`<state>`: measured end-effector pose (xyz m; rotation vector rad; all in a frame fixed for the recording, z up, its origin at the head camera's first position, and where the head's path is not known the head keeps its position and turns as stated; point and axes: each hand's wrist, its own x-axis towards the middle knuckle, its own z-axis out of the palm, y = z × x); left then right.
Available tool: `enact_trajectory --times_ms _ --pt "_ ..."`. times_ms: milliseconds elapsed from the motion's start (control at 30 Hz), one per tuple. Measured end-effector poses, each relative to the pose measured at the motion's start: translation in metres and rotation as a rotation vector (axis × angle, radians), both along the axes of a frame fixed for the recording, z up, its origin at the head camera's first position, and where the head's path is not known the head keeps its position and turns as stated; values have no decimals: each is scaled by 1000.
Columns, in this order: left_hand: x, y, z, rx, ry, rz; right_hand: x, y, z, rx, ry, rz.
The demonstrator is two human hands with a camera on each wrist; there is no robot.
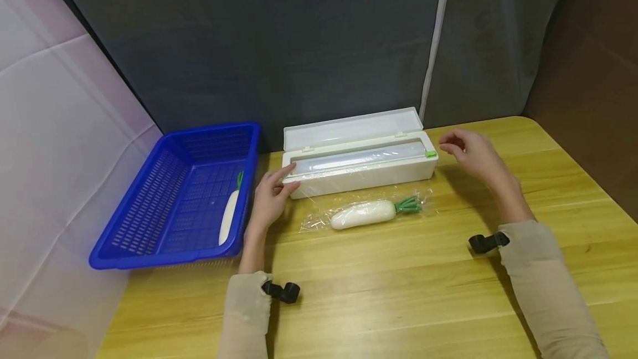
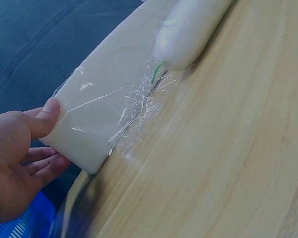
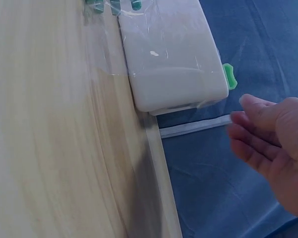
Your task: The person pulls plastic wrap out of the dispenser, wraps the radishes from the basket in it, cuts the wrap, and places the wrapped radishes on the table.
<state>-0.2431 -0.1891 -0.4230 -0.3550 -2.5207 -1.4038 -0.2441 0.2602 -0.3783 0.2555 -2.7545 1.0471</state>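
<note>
A white cling film box (image 1: 361, 178) stands at the back of the table with its lid (image 1: 353, 128) up and a roll of clear film (image 1: 359, 158) inside. My left hand (image 1: 269, 198) holds its left end, the thumb on the front face and the index finger over the rim. Beyond the other end, my right hand (image 1: 473, 157) hovers in the air, fingers loosely bent, near a green cutter slider (image 1: 431, 154). In front of the box lies a white radish (image 1: 364, 214) with green stalks, under clear film (image 2: 139, 106) that runs up over the box front.
A blue plastic basket (image 1: 171, 259) stands to the left, with another white radish (image 1: 229, 218) along its right wall. A dark curtain (image 1: 259, 43) hangs behind the table, and a brown panel (image 1: 598, 82) stands at the right.
</note>
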Motion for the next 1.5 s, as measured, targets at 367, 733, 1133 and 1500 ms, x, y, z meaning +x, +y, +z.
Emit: enact_trajectory --times_ms 367,733,1133,1500 --pt "3 0 4 -14 6 2 2 -15 1 22 114 60" --pt "6 4 8 100 77 51 -1 -27 -6 45 180 129" --pt "8 5 12 117 46 54 -1 -36 -10 83 271 198" --pt "9 4 11 104 68 78 -2 -39 -11 118 281 173"
